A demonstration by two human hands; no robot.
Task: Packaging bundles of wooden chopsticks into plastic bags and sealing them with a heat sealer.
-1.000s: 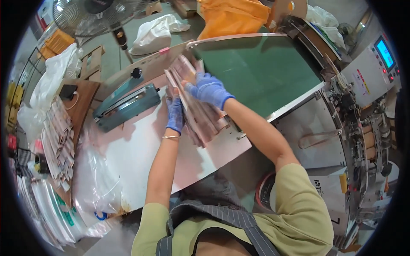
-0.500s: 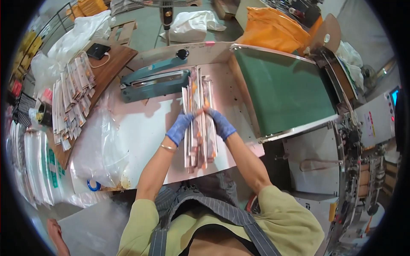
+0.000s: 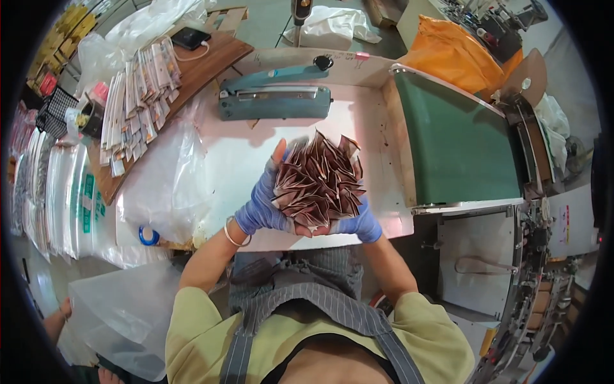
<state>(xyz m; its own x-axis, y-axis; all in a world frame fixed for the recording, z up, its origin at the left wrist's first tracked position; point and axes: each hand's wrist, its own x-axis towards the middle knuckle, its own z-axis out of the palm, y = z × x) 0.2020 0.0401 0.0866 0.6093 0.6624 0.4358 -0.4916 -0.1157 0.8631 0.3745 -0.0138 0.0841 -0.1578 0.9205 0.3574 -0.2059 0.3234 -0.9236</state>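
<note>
A bundle of long narrow printed packets [image 3: 320, 182] is held upright between my hands, so its brown folded ends face up. My left hand [image 3: 263, 200], in a blue fingerless glove, wraps its left side with the thumb standing up. Around the lower right side curls my right hand [image 3: 359, 221], gloved the same way and partly hidden by the bundle. Just beyond my hands, a teal bar heat sealer [image 3: 275, 102] rests on the white worktable [image 3: 240, 153].
More narrow packets [image 3: 137, 105] lie fanned on a brown board [image 3: 211, 61] at the left, by a phone [image 3: 190, 38]. Clear plastic bags [image 3: 163, 192] cover the table's left side. A green conveyor belt [image 3: 457, 137] flanks the right. Another person's hand [image 3: 65, 307] shows at lower left.
The bundle has turned from lying lengthwise to standing end-up, and my hands now cup it from both sides and below. The view has shifted, moving the surroundings rightward and up.
</note>
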